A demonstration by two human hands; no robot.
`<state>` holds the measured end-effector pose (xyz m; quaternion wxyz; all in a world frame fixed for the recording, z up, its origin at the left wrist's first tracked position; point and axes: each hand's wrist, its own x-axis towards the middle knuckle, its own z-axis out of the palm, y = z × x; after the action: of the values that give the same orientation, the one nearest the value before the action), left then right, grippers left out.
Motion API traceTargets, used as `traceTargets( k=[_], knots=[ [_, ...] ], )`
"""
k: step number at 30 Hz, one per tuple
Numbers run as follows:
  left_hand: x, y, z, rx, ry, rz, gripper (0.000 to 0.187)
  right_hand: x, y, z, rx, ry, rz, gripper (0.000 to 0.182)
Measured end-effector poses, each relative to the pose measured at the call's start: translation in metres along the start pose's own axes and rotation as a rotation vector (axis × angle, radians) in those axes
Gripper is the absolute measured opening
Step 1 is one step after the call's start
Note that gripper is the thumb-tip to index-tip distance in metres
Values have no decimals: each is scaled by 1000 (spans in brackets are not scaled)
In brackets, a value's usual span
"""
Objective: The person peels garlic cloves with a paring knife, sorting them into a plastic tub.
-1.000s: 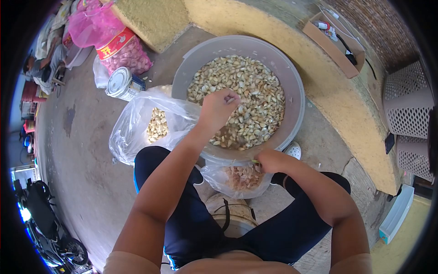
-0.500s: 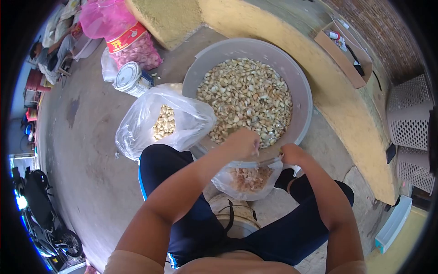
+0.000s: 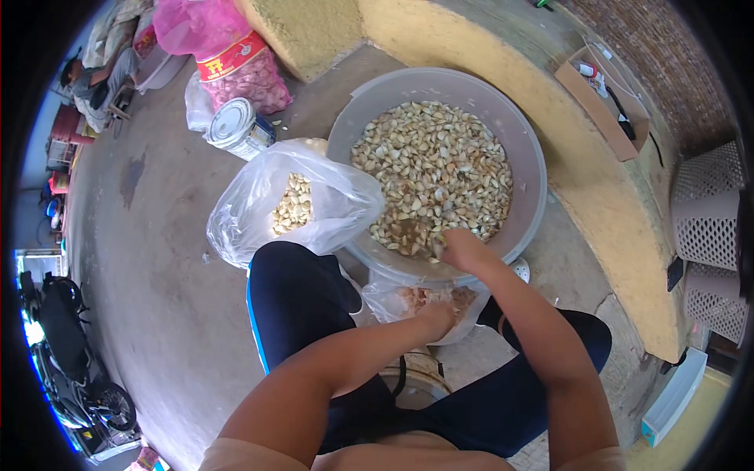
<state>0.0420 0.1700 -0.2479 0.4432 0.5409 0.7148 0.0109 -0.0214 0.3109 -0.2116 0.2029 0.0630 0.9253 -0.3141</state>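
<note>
Many garlic cloves (image 3: 432, 165) lie in shallow water in a large grey plastic tub (image 3: 528, 157). My right hand (image 3: 465, 253) reaches over the near rim with its fingers closed at the cloves, a pale clove at the fingertips. Just below the tub, a clear plastic bag (image 3: 378, 302) holds thin brownish garlic skins (image 3: 463, 300). My left hand (image 3: 437, 319) is at the mouth of this bag, over the skins. Its fingers are curled, and what they hold is hidden. A second clear bag (image 3: 243, 208) with peeled cloves (image 3: 294, 206) leans against the tub's left side.
A tin can (image 3: 239, 129) and a pink net sack of garlic (image 3: 251, 82) stand at the upper left. A low yellow wall (image 3: 585, 235) curves along the right, with a cardboard box (image 3: 601, 102) on it. Between my legs is a bucket (image 3: 416, 377). Another person (image 3: 94, 82) sits far left.
My left hand has moved down from the tub's near edge to the bag of skins. My right hand has left that bag's rim and moved up and left into the tub.
</note>
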Motion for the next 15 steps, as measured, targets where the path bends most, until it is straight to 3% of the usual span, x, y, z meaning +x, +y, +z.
traceTargets(
  k=[2, 5, 7, 9, 10, 12, 15],
  knots=[
    [-1, 0, -4, 88, -102, 68, 22, 25, -28, 9, 42, 7, -71, 20],
    [31, -23, 52, 74, 107, 171, 21, 49, -99, -5, 203, -15, -119, 20],
    [62, -39, 88, -94, 556, 279, 20, 66, -130, -2, 256, 68, -163, 20],
    [64, -42, 87, -246, 815, 343, 20, 67, -145, -7, 304, 155, -194, 19],
    [58, -43, 72, -313, 850, 357, 19, 69, -147, -8, 328, 198, -209, 19],
    [54, -53, 50, -219, 639, 276, 19, 69, -131, -13, 274, 212, -199, 21],
    [53, -74, 16, 75, 41, 1, 20, 53, -85, -35, 248, 188, -106, 24]
  ],
)
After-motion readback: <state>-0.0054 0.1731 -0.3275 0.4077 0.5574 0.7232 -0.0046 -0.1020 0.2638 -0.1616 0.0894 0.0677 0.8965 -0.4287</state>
